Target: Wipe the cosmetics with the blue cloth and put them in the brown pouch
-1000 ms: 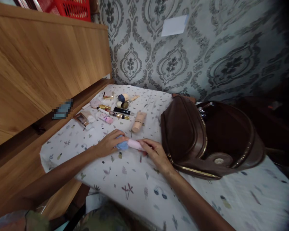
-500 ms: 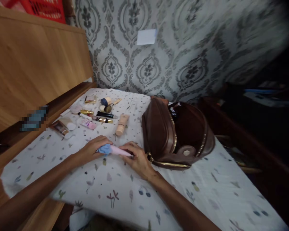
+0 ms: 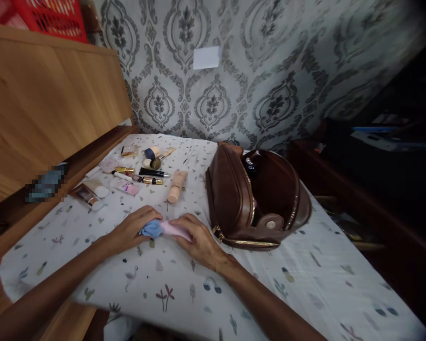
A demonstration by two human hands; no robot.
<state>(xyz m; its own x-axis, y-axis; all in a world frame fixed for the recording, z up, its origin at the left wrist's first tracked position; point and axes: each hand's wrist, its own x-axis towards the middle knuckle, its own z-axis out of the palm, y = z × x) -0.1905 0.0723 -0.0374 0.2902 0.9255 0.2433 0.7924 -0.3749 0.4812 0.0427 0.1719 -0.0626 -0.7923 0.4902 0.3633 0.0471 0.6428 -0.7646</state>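
Note:
My left hand (image 3: 133, 229) is closed around a bunched blue cloth (image 3: 151, 228), which presses against one end of a pink tube (image 3: 175, 230). The other end of that tube is gripped by my right hand (image 3: 200, 241), whose fingers partly cover it. Both hands are low over the patterned sheet (image 3: 156, 284). Beyond them lies a beige tube (image 3: 177, 187). Right of my right hand stands a brown leather bag (image 3: 230, 199), unzipped, with a few dark items inside.
Several cosmetics lie at the left, among them a black tube (image 3: 154, 172), a makeup brush (image 3: 166, 155), a pink-capped tube (image 3: 127, 186) and a brown tube (image 3: 87, 196). A wooden cabinet (image 3: 53, 90) borders the left side, and a patterned wall (image 3: 184, 94) rises behind.
My view has shifted slightly. My right hand has slid further along the pink tube toward the blue cloth, and the tube now shows less of its length.

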